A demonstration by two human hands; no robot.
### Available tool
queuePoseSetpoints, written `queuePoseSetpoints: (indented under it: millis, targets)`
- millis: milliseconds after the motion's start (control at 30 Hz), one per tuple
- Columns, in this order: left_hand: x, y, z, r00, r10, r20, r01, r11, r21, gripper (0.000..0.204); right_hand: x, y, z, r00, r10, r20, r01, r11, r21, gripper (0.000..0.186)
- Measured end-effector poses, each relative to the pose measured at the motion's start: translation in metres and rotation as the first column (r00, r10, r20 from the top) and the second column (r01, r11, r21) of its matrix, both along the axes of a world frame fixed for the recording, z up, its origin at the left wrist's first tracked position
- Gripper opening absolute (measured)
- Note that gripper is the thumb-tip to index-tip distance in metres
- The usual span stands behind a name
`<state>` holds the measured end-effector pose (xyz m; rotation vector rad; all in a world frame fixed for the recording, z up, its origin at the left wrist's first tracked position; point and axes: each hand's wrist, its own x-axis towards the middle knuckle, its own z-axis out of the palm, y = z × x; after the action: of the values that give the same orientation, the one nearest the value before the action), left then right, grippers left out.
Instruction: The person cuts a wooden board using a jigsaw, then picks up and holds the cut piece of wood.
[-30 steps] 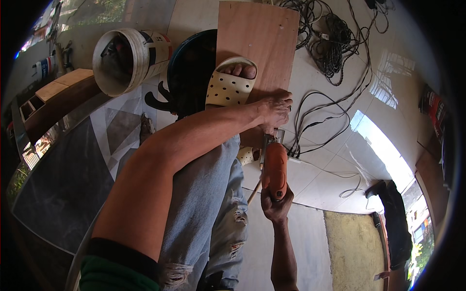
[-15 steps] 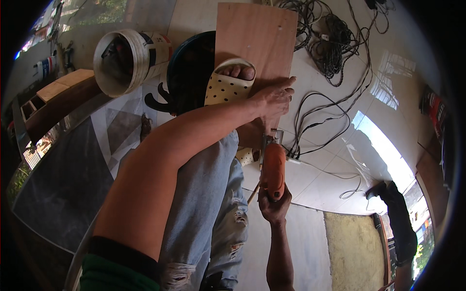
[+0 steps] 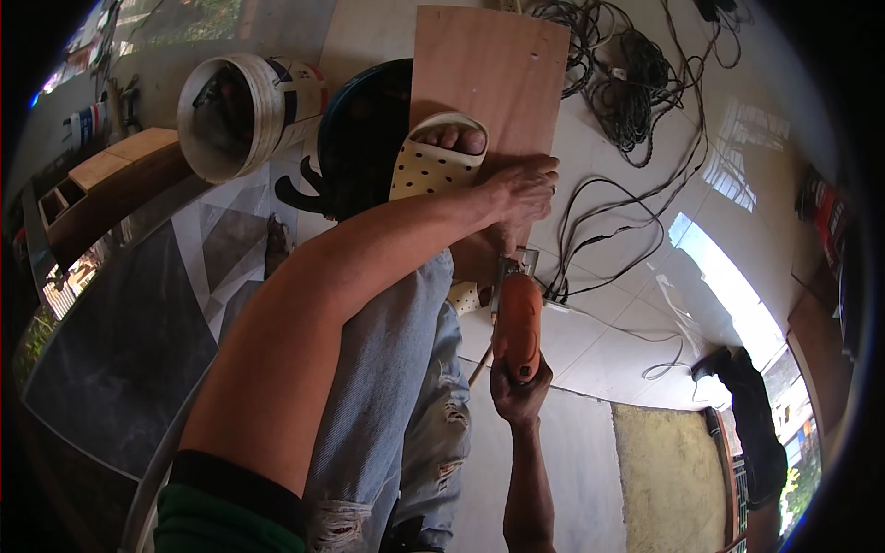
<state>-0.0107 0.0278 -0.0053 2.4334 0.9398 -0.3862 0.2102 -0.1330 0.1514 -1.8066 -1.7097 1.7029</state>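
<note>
The right hand [image 3: 522, 387] has its fingers wrapped round an orange jigsaw [image 3: 520, 318] at the near end of a plywood board [image 3: 489, 78]. The left hand [image 3: 524, 192] bears down on that board beside a cream sandal [image 3: 433, 173], presumably to steady it (whether its fingers hook the edge, one cannot tell). A white bucket [image 3: 267, 129] carries a printed label [image 3: 295, 103], illegible here.

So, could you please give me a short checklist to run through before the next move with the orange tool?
1. Right hand gripping the orange tool: ok.
2. Left hand well away from the tool's metal front: not ok, it looks close.
3. Sandaled foot on the board: ok.
4. Black cables off the board's upper face: ok, they lie on the floor.
5. Tool switched off: cannot tell.
</note>
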Motion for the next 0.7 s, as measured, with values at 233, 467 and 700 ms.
queuePoseSetpoints:
  millis: [233, 467, 700]
  targets:
    - [-0.0011, 0.0009, 0.0058, 0.998, -0.040, -0.047, 0.041, 0.999, 0.024, 0.068, -0.0007, -0.0005, -0.0004, 1.000, -0.018, -0.009, 0.018, 1.000, -0.003, 0.031]
    - [-0.0003, -0.0009, 0.0028, 1.000, -0.016, -0.027, 0.017, 0.999, 0.045, 0.064, 0.0007, -0.0002, -0.0007, 1.000, -0.001, -0.015, 0.001, 1.000, 0.002, 0.031]
    - [-0.0001, 0.0014, 0.0040, 0.998, -0.043, -0.045, 0.044, 0.999, 0.025, 0.065, -0.0005, 0.0008, -0.0005, 1.000, 0.004, -0.024, -0.004, 1.000, 0.009, 0.031]
